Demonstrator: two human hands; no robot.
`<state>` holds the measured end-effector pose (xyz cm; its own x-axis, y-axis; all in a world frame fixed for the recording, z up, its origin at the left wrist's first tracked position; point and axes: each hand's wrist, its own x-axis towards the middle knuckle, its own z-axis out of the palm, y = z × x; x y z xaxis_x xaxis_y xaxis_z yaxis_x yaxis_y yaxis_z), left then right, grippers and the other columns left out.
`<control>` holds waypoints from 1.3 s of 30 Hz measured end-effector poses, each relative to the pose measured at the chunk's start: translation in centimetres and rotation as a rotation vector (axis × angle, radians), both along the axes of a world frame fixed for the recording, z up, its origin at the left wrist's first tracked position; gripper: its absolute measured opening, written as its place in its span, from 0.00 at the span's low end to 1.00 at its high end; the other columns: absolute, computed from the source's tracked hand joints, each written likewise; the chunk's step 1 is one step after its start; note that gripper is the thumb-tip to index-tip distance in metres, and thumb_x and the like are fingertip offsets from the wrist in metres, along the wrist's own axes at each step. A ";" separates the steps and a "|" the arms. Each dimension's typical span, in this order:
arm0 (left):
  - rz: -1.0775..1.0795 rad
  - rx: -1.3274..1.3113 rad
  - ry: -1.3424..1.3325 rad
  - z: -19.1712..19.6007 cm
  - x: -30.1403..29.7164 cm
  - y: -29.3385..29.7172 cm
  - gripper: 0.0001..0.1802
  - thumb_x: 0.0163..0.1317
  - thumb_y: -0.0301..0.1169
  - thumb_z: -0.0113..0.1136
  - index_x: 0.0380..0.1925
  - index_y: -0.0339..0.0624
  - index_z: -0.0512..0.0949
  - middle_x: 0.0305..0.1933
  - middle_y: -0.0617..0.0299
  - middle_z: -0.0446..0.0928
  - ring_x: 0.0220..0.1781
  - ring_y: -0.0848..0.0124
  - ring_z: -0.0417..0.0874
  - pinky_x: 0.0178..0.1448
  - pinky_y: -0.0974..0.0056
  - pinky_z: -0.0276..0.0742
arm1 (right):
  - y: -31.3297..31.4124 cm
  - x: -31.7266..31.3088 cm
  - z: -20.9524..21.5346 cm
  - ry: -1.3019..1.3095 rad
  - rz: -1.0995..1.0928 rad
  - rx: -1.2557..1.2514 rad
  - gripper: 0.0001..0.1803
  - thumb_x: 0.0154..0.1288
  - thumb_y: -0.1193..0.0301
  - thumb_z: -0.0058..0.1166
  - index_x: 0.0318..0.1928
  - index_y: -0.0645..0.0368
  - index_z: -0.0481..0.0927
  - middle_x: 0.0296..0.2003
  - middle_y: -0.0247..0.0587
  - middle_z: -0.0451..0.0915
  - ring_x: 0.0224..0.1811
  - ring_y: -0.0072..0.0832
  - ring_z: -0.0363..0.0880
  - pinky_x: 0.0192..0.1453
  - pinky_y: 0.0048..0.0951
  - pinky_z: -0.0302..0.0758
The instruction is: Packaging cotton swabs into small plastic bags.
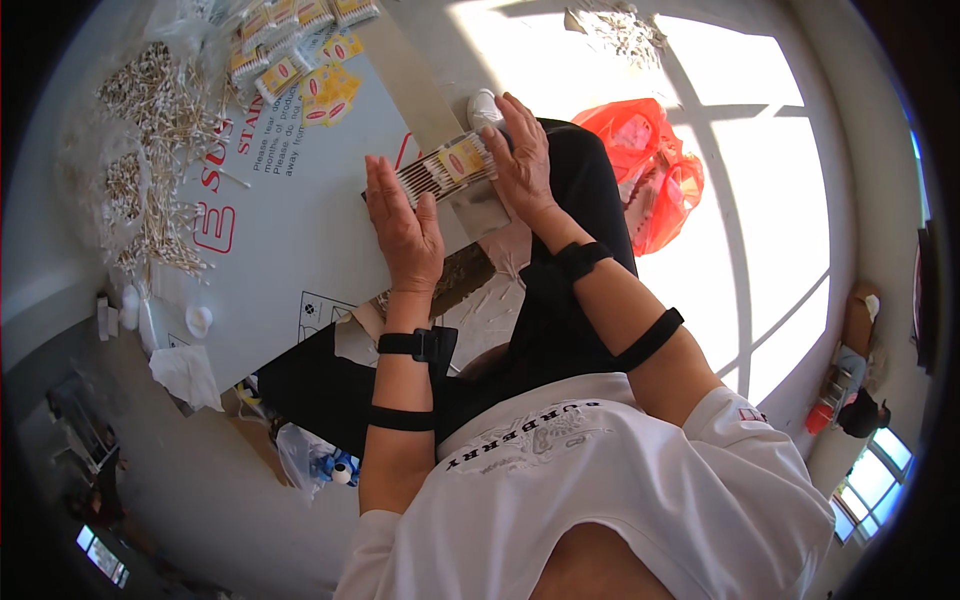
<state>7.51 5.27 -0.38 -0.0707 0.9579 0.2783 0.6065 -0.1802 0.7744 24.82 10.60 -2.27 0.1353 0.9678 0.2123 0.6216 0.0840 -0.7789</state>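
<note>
Both hands hold one flat clear packet of cotton swabs with a yellow and red label, just above the edge of a pale cardboard sheet. My left hand grips the packet's near end, fingers pointing up. My right hand presses its far end with an open palm. Black straps circle both wrists and forearms. The packet's underside is hidden by my fingers.
Loose cotton swabs lie heaped in clear bags at the left of the sheet. Several filled labelled packets sit at its top. A red plastic bag lies on the sunlit floor to the right. White tissue hangs off the sheet's lower corner.
</note>
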 end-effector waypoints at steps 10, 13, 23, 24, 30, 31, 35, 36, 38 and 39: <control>0.103 0.033 -0.639 -0.9 1.8 2.2 0.29 0.78 0.38 0.39 0.71 0.31 0.57 0.78 0.45 0.53 0.79 0.55 0.54 0.79 0.54 0.50 | 1.7 -1.2 -1.2 1.517 -0.106 -0.604 0.11 0.63 0.69 0.66 0.39 0.64 0.85 0.33 0.37 0.85 0.32 0.26 0.83 0.41 0.28 0.82; 0.101 0.020 -0.659 -0.4 2.4 2.3 0.29 0.78 0.39 0.39 0.71 0.30 0.57 0.77 0.46 0.54 0.78 0.56 0.55 0.79 0.55 0.51 | 1.6 -1.1 -1.4 1.482 -0.115 -0.536 0.11 0.63 0.69 0.66 0.39 0.64 0.86 0.34 0.37 0.85 0.32 0.25 0.83 0.41 0.28 0.82; 0.111 0.029 -0.649 0.1 3.0 2.7 0.35 0.77 0.48 0.37 0.70 0.27 0.56 0.74 0.41 0.57 0.77 0.53 0.56 0.80 0.53 0.47 | 1.4 -1.4 -1.2 1.374 -0.090 -0.533 0.14 0.67 0.66 0.62 0.43 0.65 0.84 0.35 0.39 0.84 0.35 0.26 0.83 0.41 0.29 0.83; 0.111 0.025 -0.649 0.1 3.2 2.8 0.35 0.77 0.48 0.37 0.70 0.27 0.56 0.74 0.41 0.57 0.77 0.53 0.56 0.80 0.53 0.47 | 1.4 -1.3 -1.3 1.367 -0.090 -0.530 0.14 0.67 0.66 0.62 0.43 0.65 0.84 0.36 0.39 0.84 0.35 0.26 0.83 0.41 0.29 0.83; 0.110 0.058 -0.752 -0.1 3.9 3.1 0.36 0.77 0.50 0.37 0.70 0.27 0.56 0.75 0.43 0.57 0.78 0.53 0.55 0.80 0.51 0.43 | 1.1 -1.6 -1.3 1.326 -0.106 -0.475 0.13 0.67 0.66 0.62 0.43 0.66 0.85 0.36 0.39 0.84 0.35 0.25 0.83 0.42 0.26 0.82; 0.115 0.064 -0.748 -0.1 4.1 3.1 0.36 0.77 0.50 0.37 0.69 0.27 0.56 0.75 0.43 0.57 0.78 0.53 0.55 0.80 0.51 0.44 | 1.0 -1.6 -1.3 1.324 -0.109 -0.477 0.13 0.67 0.66 0.62 0.43 0.66 0.85 0.36 0.39 0.84 0.35 0.25 0.83 0.42 0.26 0.82; 0.131 0.083 -0.739 -0.2 3.9 3.1 0.36 0.77 0.50 0.37 0.69 0.27 0.56 0.75 0.44 0.56 0.78 0.53 0.55 0.80 0.50 0.44 | 0.9 -1.6 -0.8 1.342 -0.142 -0.435 0.12 0.67 0.69 0.61 0.43 0.66 0.85 0.35 0.38 0.85 0.34 0.24 0.83 0.41 0.25 0.82; 0.132 0.082 -0.739 -0.2 3.8 3.1 0.36 0.77 0.50 0.37 0.69 0.27 0.56 0.75 0.44 0.56 0.78 0.53 0.55 0.80 0.50 0.44 | 0.9 -1.5 -0.6 1.404 -0.142 -0.433 0.11 0.67 0.70 0.61 0.43 0.66 0.85 0.34 0.38 0.85 0.34 0.24 0.83 0.41 0.25 0.81; 0.132 0.069 -0.729 -0.2 3.7 3.0 0.37 0.77 0.51 0.37 0.69 0.27 0.56 0.75 0.43 0.55 0.78 0.53 0.54 0.80 0.50 0.44 | 0.9 -1.4 -0.5 1.455 -0.179 -0.448 0.09 0.66 0.70 0.62 0.39 0.64 0.85 0.32 0.36 0.84 0.31 0.22 0.82 0.38 0.24 0.80; 0.132 0.069 -0.730 -0.2 3.6 3.0 0.37 0.77 0.51 0.37 0.69 0.27 0.56 0.75 0.43 0.55 0.78 0.53 0.54 0.80 0.50 0.44 | 0.9 -1.3 -0.5 1.506 -0.216 -0.462 0.08 0.65 0.69 0.63 0.34 0.62 0.85 0.29 0.33 0.84 0.28 0.20 0.80 0.35 0.24 0.78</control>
<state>11.15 8.31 -0.55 -0.3742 0.9106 0.1754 -0.0376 -0.2039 0.9783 23.49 11.54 -2.73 0.0788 0.8438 -0.5308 -0.7393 -0.3077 -0.5989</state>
